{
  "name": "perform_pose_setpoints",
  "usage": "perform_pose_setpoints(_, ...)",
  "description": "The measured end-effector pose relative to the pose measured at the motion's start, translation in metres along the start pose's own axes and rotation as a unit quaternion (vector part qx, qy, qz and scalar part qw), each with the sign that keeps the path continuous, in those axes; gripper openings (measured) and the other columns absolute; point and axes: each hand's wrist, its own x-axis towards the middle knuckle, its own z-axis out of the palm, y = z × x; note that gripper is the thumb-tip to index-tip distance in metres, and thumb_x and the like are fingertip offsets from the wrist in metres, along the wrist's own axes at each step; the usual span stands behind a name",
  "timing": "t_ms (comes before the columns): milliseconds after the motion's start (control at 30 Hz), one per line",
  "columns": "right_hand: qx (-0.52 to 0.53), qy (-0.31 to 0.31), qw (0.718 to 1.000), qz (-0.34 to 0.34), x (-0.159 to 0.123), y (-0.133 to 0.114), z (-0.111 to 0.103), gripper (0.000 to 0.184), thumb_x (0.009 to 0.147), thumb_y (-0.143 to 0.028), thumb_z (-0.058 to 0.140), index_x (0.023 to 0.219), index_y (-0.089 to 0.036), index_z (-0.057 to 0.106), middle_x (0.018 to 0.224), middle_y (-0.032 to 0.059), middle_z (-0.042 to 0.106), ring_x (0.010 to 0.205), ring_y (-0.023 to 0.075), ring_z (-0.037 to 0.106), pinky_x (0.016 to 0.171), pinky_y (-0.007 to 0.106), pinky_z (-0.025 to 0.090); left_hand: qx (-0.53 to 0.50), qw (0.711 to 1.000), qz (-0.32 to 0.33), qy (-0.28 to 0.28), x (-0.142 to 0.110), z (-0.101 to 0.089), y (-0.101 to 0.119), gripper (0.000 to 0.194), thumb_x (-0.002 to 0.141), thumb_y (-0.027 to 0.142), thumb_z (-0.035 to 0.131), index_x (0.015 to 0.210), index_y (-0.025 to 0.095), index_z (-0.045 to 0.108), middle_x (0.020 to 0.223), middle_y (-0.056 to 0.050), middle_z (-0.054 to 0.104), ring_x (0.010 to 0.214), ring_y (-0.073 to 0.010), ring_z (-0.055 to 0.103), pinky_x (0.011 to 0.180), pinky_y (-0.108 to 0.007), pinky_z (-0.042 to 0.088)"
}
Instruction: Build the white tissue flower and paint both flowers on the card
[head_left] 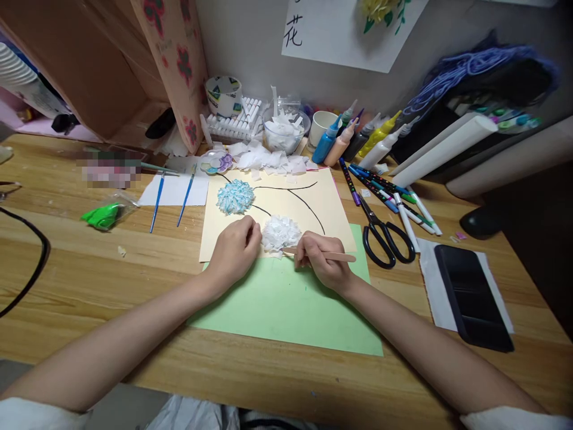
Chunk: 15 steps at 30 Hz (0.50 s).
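My right hand (324, 260) grips a flat wooden craft stick (340, 257), its tip at the lower edge of a fluffy white paper flower (280, 233). To the left of that flower my left hand (235, 248) rests with its fingers curled closed on the cream paper (304, 209). Whatever those fingers may hold is hidden. A blue-and-white ruffled flower (235, 197) sits farther up on the same paper, joined to thin black drawn stems. Beneath the cream paper lies a green sheet (286, 310).
Black-handled scissors (385, 236) and several markers lie at the right, with a black phone (473, 295) beyond. Torn white paper (268, 158), a bowl of strips (285, 132) and paint bottles (326, 140) line the back. Two paintbrushes (157, 202) and a green bag (105, 214) are at left.
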Motion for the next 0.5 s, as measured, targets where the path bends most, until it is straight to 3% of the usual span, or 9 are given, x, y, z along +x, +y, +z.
perform_pose_setpoints(267, 0.018, 0.000, 0.999, 0.028, 0.0015, -0.0011, 0.0011, 0.041, 0.095, -0.037, 0.037, 0.065, -0.018, 0.056, 0.058, -0.0002, 0.060, 0.052, 0.0085, 0.056, 0.052, 0.021, 0.045, 0.010, 1.000, 0.010, 0.001, 0.0009, 0.0025, 0.0000, 0.026, 0.091, 0.025, 0.038, 0.066, 0.021, 0.032, 0.060, 0.003, 0.042, 0.057, -0.0142, 0.040, 0.056, -0.028, 0.027)
perform_pose_setpoints(500, 0.106, 0.058, 0.983, 0.139, 0.0093, -0.0087, 0.0099, 0.041, 0.093, -0.047, 0.039, 0.067, -0.018, 0.053, 0.050, -0.0016, 0.060, 0.044, 0.0089, 0.054, 0.043, 0.019, 0.045, 0.042, 0.999, 0.029, -0.006, 0.0013, 0.0037, -0.0017, 0.026, 0.091, 0.024, 0.038, 0.066, 0.022, 0.030, 0.061, 0.002, 0.042, 0.060, -0.0158, 0.041, 0.058, -0.029, 0.028)
